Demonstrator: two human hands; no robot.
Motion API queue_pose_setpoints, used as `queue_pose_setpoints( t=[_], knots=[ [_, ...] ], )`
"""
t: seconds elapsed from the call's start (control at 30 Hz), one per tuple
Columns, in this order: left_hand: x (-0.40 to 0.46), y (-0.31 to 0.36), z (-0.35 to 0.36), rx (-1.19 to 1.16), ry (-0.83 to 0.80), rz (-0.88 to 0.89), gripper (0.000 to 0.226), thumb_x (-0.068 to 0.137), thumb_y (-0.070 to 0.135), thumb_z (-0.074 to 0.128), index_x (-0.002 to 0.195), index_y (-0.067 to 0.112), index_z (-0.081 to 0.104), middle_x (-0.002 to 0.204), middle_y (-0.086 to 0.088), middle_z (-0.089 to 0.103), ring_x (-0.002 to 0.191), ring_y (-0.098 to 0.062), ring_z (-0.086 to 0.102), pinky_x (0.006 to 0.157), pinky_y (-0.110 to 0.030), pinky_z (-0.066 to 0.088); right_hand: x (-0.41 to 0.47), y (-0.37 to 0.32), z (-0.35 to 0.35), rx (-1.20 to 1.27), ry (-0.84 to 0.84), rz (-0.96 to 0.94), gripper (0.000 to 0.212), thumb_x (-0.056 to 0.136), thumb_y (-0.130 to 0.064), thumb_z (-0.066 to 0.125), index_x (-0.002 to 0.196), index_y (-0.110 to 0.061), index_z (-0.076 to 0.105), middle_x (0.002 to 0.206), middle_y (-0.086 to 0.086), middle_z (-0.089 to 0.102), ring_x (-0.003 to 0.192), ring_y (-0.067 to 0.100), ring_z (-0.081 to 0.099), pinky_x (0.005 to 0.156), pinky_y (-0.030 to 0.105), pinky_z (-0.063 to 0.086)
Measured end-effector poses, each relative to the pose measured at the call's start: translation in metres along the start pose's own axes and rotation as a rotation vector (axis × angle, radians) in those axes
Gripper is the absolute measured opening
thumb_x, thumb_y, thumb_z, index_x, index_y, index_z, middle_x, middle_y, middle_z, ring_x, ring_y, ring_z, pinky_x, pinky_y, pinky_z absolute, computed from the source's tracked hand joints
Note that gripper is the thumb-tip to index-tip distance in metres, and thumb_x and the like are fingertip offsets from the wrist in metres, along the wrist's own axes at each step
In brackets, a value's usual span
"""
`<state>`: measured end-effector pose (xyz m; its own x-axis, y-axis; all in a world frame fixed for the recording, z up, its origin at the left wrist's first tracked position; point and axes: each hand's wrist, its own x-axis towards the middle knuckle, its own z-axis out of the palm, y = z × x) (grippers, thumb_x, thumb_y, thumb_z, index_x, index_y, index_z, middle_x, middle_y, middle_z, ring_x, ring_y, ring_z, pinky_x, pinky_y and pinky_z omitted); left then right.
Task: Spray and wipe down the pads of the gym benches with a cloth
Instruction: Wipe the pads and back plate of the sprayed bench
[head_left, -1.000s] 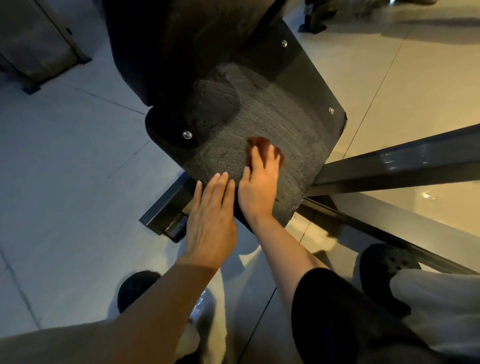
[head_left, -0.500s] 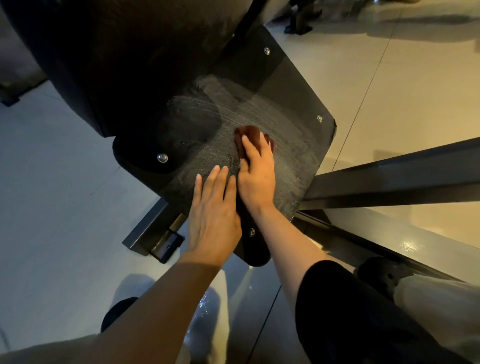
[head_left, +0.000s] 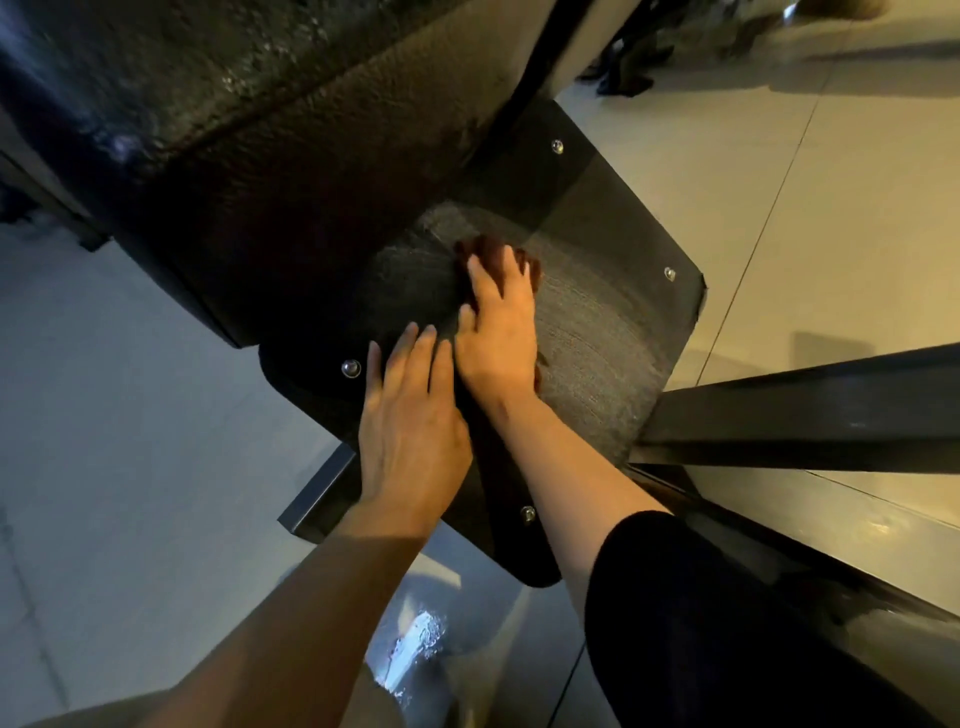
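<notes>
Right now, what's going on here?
A person is wiping a flat black plate on a piece of gym equipment, just below its padded part. The right hand presses a dark reddish cloth flat against the plate, fingers spread. The left hand rests open on the plate's near edge beside it, apparently bracing. Streaky wipe marks show across the plate's middle. No spray bottle is in view.

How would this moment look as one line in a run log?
step: wiping | right hand: presses cloth flat on black plate | left hand: flat on plate beside it | pad: above, untouched
</notes>
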<state>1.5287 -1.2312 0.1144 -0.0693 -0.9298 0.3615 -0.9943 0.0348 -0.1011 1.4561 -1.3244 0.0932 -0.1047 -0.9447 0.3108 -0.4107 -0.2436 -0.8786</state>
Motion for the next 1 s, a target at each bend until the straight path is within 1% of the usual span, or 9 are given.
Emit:
queue_pose_setpoints(
  t=[0.1,0.23,0.3,0.37,0.53,0.67,0.8,0.9,1.0],
  knots=[
    [0.002,-0.002,0.0,0.022,-0.008,0.0,0.057,0.08,0.013,0.063,0.135,0.002,0.052,0.143,-0.017,0.049,0.141,-0.03,0.035,0.116,-0.048,0.012,0.005,0.019,-0.005,-0.007,-0.019,-0.048,0.05,0.097,-0.011,0.05,0.145,-0.022,0.045,0.162,0.003,0.017,0.15,0.023,0.005,0.119,0.032,0.009],
    [-0.001,-0.01,-0.002,0.044,-0.007,0.005,0.063,0.077,0.013,0.074,0.135,0.004,0.052,0.144,-0.016,0.048,0.141,-0.029,0.034,0.116,-0.046,0.01,0.022,0.044,-0.023,0.035,0.167,0.378,0.049,0.101,-0.013,0.045,0.148,-0.019,0.039,0.162,0.005,0.014,0.15,0.026,0.007,0.121,0.039,0.014],
    [-0.002,-0.016,-0.005,0.043,0.005,-0.008,0.061,0.078,0.014,0.073,0.135,0.005,0.053,0.144,-0.015,0.048,0.142,-0.029,0.033,0.117,-0.046,0.01,0.028,0.035,-0.021,0.029,0.18,0.465,0.049,0.102,-0.013,0.041,0.15,-0.016,0.035,0.163,0.007,0.011,0.15,0.028,0.003,0.121,0.04,0.011],
    [-0.003,-0.024,-0.008,0.043,0.023,-0.023,0.06,0.079,0.015,0.072,0.135,0.005,0.053,0.145,-0.015,0.047,0.142,-0.029,0.032,0.118,-0.046,0.011,0.032,0.017,-0.013,0.031,0.168,0.402,0.049,0.102,-0.012,0.041,0.15,-0.014,0.034,0.163,0.009,0.011,0.15,0.03,0.001,0.12,0.039,0.007],
    [-0.008,-0.04,-0.012,0.059,0.067,-0.044,0.058,0.077,0.012,0.071,0.133,0.003,0.055,0.142,-0.018,0.049,0.14,-0.033,0.035,0.117,-0.048,0.014,0.029,-0.035,0.025,0.085,0.092,0.011,0.048,0.095,-0.005,0.047,0.143,-0.007,0.046,0.158,0.02,0.022,0.148,0.04,0.009,0.119,0.036,0.005],
    [-0.02,-0.046,-0.012,-0.003,0.096,-0.071,0.05,0.079,0.008,0.066,0.128,0.0,0.058,0.14,-0.02,0.051,0.139,-0.033,0.036,0.119,-0.049,0.015,0.004,-0.062,0.041,0.078,-0.01,-0.098,0.045,0.094,-0.009,0.047,0.139,-0.009,0.05,0.159,0.017,0.022,0.149,0.036,0.008,0.12,0.037,0.009],
    [-0.032,-0.042,-0.01,-0.006,0.127,-0.102,0.054,0.081,0.008,0.065,0.133,-0.001,0.054,0.135,-0.021,0.055,0.135,-0.034,0.043,0.117,-0.05,0.023,-0.026,-0.061,0.039,0.129,-0.076,-0.228,0.046,0.093,-0.016,0.044,0.136,-0.006,0.054,0.154,0.021,0.031,0.147,0.041,0.015,0.119,0.043,0.017],
    [-0.043,-0.024,-0.011,-0.043,0.071,-0.113,0.06,0.082,0.009,0.058,0.141,0.002,0.046,0.142,-0.017,0.049,0.138,-0.03,0.039,0.118,-0.045,0.012,-0.034,-0.04,0.026,0.08,-0.146,-0.222,0.048,0.095,-0.013,0.047,0.142,-0.015,0.049,0.159,0.011,0.023,0.15,0.03,0.007,0.119,0.036,0.013],
    [-0.056,-0.01,-0.015,-0.028,-0.033,-0.072,0.067,0.087,0.011,0.06,0.148,0.005,0.035,0.154,-0.014,0.034,0.146,-0.026,0.026,0.119,-0.042,0.002,-0.05,0.003,0.006,0.031,-0.003,-0.014,0.05,0.094,-0.005,0.049,0.143,-0.017,0.048,0.161,0.006,0.021,0.15,0.026,0.006,0.121,0.034,0.011]
  ],
)
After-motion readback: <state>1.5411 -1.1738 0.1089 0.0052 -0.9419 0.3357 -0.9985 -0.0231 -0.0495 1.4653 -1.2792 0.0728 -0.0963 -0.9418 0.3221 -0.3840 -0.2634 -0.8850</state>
